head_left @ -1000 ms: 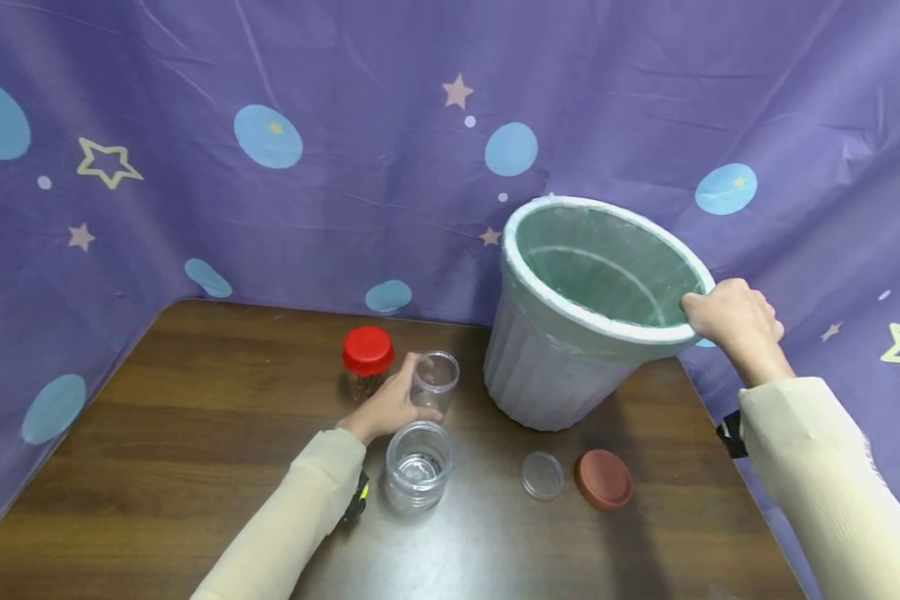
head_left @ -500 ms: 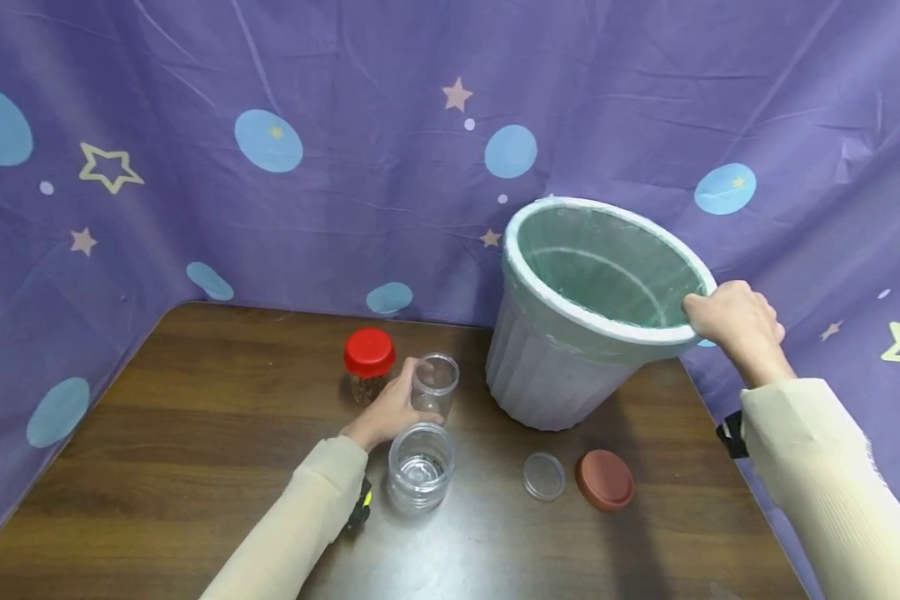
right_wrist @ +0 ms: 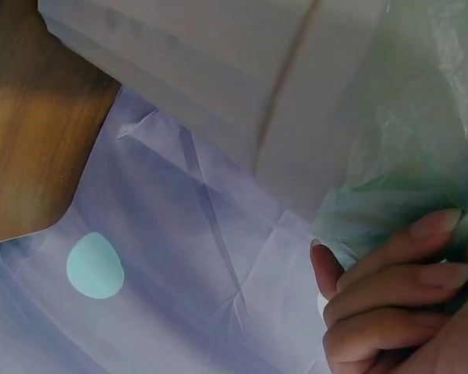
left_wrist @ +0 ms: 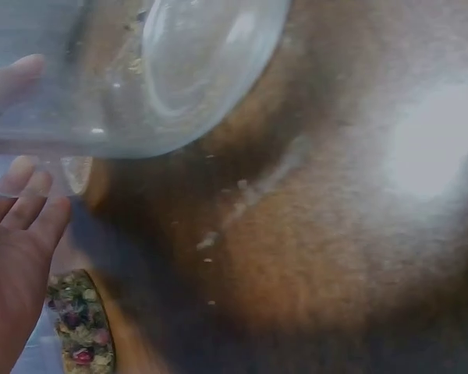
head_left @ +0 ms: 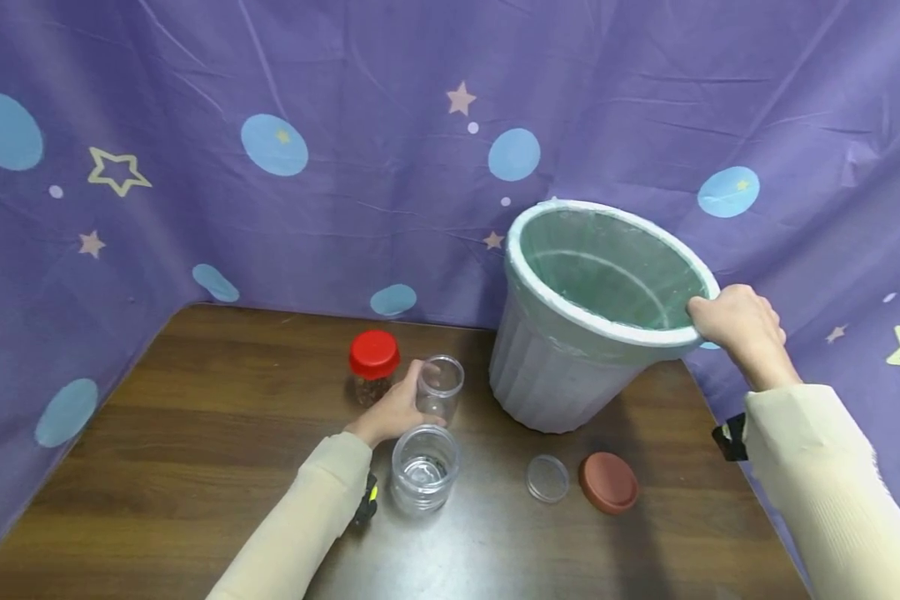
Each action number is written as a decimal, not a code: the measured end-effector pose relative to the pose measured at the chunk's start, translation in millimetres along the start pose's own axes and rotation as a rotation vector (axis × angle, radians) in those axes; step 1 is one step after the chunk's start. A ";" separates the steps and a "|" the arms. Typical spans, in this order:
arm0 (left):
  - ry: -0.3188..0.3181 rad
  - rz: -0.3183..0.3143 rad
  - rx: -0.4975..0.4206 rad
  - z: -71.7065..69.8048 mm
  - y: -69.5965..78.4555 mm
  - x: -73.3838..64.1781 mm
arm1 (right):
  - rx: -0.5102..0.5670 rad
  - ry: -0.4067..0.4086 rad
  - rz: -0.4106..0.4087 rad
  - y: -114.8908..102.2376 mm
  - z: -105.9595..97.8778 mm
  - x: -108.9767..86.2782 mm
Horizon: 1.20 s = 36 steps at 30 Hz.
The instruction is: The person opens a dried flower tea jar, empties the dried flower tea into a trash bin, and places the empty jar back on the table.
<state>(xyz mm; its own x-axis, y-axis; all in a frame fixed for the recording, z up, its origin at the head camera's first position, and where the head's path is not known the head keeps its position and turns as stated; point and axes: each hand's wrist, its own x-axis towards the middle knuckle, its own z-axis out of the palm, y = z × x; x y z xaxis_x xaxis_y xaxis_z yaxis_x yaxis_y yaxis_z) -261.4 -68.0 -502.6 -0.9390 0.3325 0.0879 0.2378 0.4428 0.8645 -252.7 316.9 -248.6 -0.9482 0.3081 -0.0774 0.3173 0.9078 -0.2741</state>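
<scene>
My left hand (head_left: 394, 413) holds a narrow clear jar (head_left: 441, 392) with no lid, thumb on the near side and fingers on the far side. The jar stands upright on the table. Just in front of it is a wider clear open jar (head_left: 424, 469), which looms large in the left wrist view. To the left of the held jar stands a red-lidded jar (head_left: 375, 367); dried flowers (left_wrist: 82, 327) show in it from the left wrist. My right hand (head_left: 740, 325) grips the rim of a grey trash can (head_left: 551, 375), which leans to the right.
A clear round lid (head_left: 547, 479) and a reddish-brown lid (head_left: 609, 482) lie in front of the can. A green bag (head_left: 592, 271) lines the can. A purple patterned curtain (head_left: 375, 150) hangs behind the wooden table (head_left: 195, 433).
Both hands keep their holds, and the objects stay in place on the table. The head view has shifted slightly, so everything appears a little lower and further right.
</scene>
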 end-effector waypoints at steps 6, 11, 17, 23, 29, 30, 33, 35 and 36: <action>-0.051 -0.029 0.002 -6.3 3.3 0.9 | 0.059 0.022 -0.064 3.9 1.9 -0.5; -0.069 -0.038 -0.008 -8.1 5.9 1.0 | 0.214 -0.046 -0.074 7.0 2.3 0.4; -0.057 -0.037 -0.030 -8.8 7.4 -0.8 | 0.287 -0.112 -0.069 9.2 5.1 4.1; -0.055 -0.044 -0.044 -10.8 4.7 -1.6 | 0.270 -0.050 -0.117 10.3 9.4 5.7; -0.041 -0.036 -0.012 -13.3 8.8 -0.5 | 0.241 0.002 -0.131 9.8 10.5 4.0; -0.038 -0.033 -0.005 -13.8 10.2 -0.5 | 0.243 0.003 -0.132 10.2 10.6 3.7; -0.031 -0.019 0.019 -15.3 14.9 -0.8 | 0.263 0.000 -0.141 12.4 11.2 2.8; -0.033 -0.014 0.026 -17.0 18.9 -1.5 | 0.286 -0.006 -0.151 14.1 12.0 2.9; -0.033 -0.015 0.028 -17.9 21.0 -2.0 | 0.300 -0.012 -0.157 14.9 12.5 3.1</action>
<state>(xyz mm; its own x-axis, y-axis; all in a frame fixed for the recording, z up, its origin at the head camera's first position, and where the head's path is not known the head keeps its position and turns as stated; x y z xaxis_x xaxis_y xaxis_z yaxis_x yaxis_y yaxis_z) -259.0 -74.3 -475.8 -0.9338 0.3531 0.0587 0.2316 0.4711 0.8511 -251.1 327.8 -264.9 -0.9858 0.1665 -0.0228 0.1511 0.8190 -0.5535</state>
